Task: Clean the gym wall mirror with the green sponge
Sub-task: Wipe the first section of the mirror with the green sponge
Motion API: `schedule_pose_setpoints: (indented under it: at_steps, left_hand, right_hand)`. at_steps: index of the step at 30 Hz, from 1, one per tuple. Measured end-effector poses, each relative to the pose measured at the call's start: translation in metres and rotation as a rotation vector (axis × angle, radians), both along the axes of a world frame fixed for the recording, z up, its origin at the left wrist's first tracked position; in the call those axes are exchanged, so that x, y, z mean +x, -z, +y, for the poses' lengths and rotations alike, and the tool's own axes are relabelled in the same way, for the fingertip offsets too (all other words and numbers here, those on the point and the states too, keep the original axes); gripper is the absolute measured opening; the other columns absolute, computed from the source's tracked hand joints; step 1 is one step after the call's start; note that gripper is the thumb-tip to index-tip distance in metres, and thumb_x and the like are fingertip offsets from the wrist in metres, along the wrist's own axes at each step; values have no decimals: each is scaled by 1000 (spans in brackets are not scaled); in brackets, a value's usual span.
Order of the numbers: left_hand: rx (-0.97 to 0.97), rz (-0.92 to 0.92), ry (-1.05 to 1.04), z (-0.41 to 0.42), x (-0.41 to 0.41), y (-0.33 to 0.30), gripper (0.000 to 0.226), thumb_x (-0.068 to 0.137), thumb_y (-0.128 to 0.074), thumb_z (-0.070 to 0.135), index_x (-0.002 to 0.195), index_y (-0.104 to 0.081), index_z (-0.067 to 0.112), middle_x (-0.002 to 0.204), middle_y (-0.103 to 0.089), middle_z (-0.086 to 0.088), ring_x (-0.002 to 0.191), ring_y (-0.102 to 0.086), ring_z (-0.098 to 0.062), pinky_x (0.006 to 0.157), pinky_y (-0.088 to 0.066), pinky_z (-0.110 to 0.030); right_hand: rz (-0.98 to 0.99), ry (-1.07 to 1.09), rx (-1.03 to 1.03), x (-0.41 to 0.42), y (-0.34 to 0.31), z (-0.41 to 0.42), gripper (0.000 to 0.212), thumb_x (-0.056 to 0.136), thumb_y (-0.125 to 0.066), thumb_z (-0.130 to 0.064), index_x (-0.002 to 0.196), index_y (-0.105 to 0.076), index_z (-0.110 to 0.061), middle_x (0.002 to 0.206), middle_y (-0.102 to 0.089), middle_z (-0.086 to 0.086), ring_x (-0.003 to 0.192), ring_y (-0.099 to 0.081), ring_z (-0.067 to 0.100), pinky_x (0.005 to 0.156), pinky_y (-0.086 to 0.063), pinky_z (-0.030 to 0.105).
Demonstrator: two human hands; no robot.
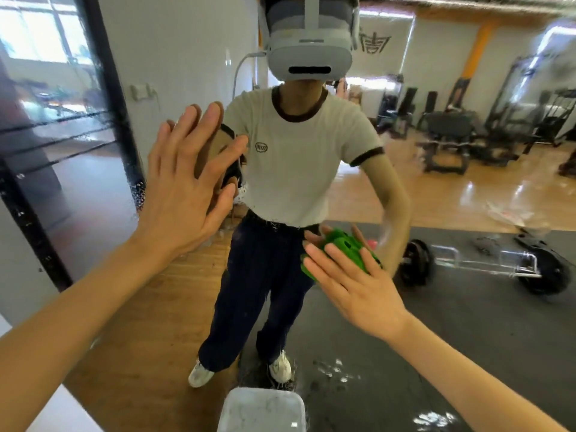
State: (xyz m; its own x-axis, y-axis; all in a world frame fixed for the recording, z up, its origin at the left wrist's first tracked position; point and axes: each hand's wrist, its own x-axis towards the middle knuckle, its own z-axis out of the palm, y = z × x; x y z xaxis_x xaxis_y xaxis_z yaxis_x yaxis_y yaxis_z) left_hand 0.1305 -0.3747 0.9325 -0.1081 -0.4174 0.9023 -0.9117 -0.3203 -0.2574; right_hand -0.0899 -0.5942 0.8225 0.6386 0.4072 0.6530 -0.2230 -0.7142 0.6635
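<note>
The wall mirror (436,307) fills most of the view and reflects a person in a white shirt, dark trousers and a headset. My left hand (187,182) lies flat against the glass at mid-left, fingers straight and spread. My right hand (352,282) presses the green sponge (343,247) against the mirror at about waist height of the reflection, with straight fingers laid over it. Wet streaks and droplets show on the glass near its left edge and at the bottom.
The mirror's black frame (37,232) runs down the left, next to a white wall. A white bucket (261,410) stands at the bottom centre. The reflection shows a barbell (480,263) on a dark mat, a wooden floor and gym machines (452,141).
</note>
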Motion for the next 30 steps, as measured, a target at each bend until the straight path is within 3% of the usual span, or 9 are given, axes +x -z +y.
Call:
schedule_pose_setpoints:
  at_steps: [4,8,12,14,18,22,25,28,30]
  left_hand:
    - [-10,-17,-21,-2,1,0,51,104,-42,32,152,-31,20,158,-19,-16,154,-1,-22,126,-1,-47]
    - [-7,-18,-21,-3,-2,-1,52,102,-43,30,152,-30,20,157,-20,-15,148,-15,-38,126,-2,-47]
    - [-15,-17,-25,-3,-4,-1,53,101,-47,27,151,-32,20,157,-21,-15,147,-18,-40,126,-4,-47]
    - [-12,-21,-23,-2,-4,-1,52,101,-47,27,150,-33,20,158,-21,-15,147,-19,-40,126,-5,-48]
    - [-11,-32,-37,-3,-4,-1,52,102,-47,28,151,-33,19,158,-22,-17,148,-19,-40,126,-3,-47]
    - [-16,-34,-26,-2,-4,-3,51,103,-45,27,152,-35,18,158,-27,-20,148,-20,-39,126,-5,-48]
    - [21,-6,21,11,-4,-5,53,102,-44,26,152,-35,15,160,-27,-20,150,-19,-36,127,-7,-47]
    - [-5,77,16,39,10,3,54,102,-42,29,153,-34,15,161,-25,-18,154,-13,-31,126,-8,-46]
    - [-42,117,-28,60,27,11,53,104,-38,35,153,-32,14,162,-21,-15,155,-5,-22,127,-7,-45]
  right_hand:
    - [-168,-41,11,21,-78,10,59,108,-42,-24,160,-15,-16,168,1,0,155,6,19,124,6,44]
    - [-496,-63,293,57,-159,33,52,109,-39,-29,155,-32,-7,162,-31,14,152,-14,33,121,8,47]
    - [-195,-32,179,41,-40,39,70,103,-54,-29,160,-17,-14,170,2,3,156,3,23,124,6,48]
    - [-28,15,74,25,6,33,83,95,-63,-27,161,-16,-16,170,4,0,156,1,20,125,4,45]
    - [-243,-31,73,54,-74,43,64,106,-46,-24,160,-13,-15,170,2,2,155,3,21,125,6,46]
    - [-536,-91,312,90,-155,67,52,109,-39,-27,156,-29,-6,164,-26,14,153,-11,28,122,9,46]
    - [-326,-50,229,81,-78,71,67,106,-47,-29,160,-10,-12,169,7,5,155,7,23,124,8,48]
    - [-76,-3,98,56,-3,60,76,98,-60,-27,161,-17,-16,170,-2,1,156,-4,20,125,1,46]
    - [-89,-3,27,60,-28,60,69,100,-57,-26,159,-22,-16,169,-8,0,156,-3,21,126,2,46]
